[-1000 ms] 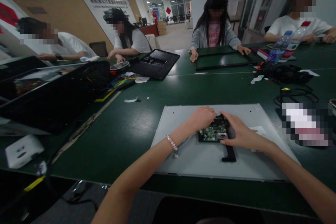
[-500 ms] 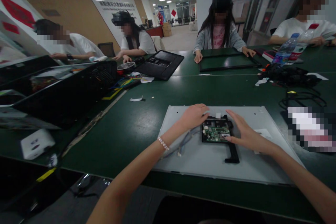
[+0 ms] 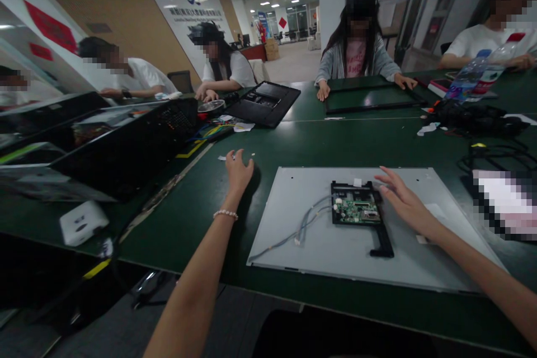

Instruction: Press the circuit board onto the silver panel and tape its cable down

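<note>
A grey metal panel (image 3: 335, 251) lies flat on the green table in front of me. On it rests a black plastic bracket (image 3: 384, 238) carrying a green circuit board (image 3: 354, 211). Thin grey-blue cables (image 3: 308, 221) run from the board's left side over the panel. Beside the bracket's right edge is my right hand (image 3: 405, 204), fingers spread and holding nothing. My left hand (image 3: 239, 170) is over the table left of the panel, fingers apart and curved, near a small white scrap (image 3: 222, 158). Nothing shows in its grasp.
A black back cover (image 3: 268, 103) lies further back, and a co-worker across has both hands on a black frame (image 3: 373, 107). Black computer cases (image 3: 126, 148) and a white box (image 3: 83, 222) stand left. Bottles (image 3: 470, 78), tangled black cables (image 3: 478, 117) and a blurred item are right.
My left hand has left the bracket's upper left side and moved left, past the panel, uncovering the cables. My right hand has drawn slightly back from the board, its fingers off the bracket.
</note>
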The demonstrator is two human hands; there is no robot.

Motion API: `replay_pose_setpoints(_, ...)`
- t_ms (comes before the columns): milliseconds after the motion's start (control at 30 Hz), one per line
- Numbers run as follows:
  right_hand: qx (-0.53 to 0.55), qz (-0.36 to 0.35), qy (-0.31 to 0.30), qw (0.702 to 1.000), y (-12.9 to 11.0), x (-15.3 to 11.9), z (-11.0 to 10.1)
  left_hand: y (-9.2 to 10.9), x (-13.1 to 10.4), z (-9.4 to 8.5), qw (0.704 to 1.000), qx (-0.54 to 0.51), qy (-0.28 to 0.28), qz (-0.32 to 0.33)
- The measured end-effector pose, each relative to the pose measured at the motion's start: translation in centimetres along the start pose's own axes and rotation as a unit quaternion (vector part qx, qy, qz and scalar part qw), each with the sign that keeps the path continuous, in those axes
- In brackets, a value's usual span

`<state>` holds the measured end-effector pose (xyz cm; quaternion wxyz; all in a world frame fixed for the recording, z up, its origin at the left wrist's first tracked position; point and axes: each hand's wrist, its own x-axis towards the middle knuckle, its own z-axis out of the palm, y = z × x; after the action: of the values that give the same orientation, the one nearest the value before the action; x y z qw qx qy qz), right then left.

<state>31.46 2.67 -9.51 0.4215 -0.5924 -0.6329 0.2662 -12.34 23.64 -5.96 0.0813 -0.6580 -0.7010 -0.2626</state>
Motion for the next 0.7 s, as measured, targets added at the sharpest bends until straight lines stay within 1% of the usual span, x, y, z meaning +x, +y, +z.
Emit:
replay_pose_setpoints(100,0.002,0.002,-0.003,1.000,0.0,0.0,0.0,-0.4,0.2,1.2,0.998,0.029,-0.048,-0.016)
replay_pose_setpoints(167,0.006,0.003,-0.001,1.000,-0.1,-0.1,0.0,-0.3,0.4,1.5,0.996,0.043,-0.081,-0.018)
replay_pose_setpoints(233,0.010,0.003,0.004,1.000,-0.2,-0.1,0.0,-0.3,0.7,1.6,0.994,0.050,-0.097,-0.025)
replay_pose_setpoints(433,0.006,0.001,0.005,1.000,-0.4,-0.1,0.0,0.1,1.3,1.5,0.991,0.073,-0.093,-0.055)
replay_pose_setpoints(700,0.007,-0.007,-0.001,1.000,0.0,0.3,0.0,0.5,1.9,1.7,0.991,0.095,-0.083,-0.042)
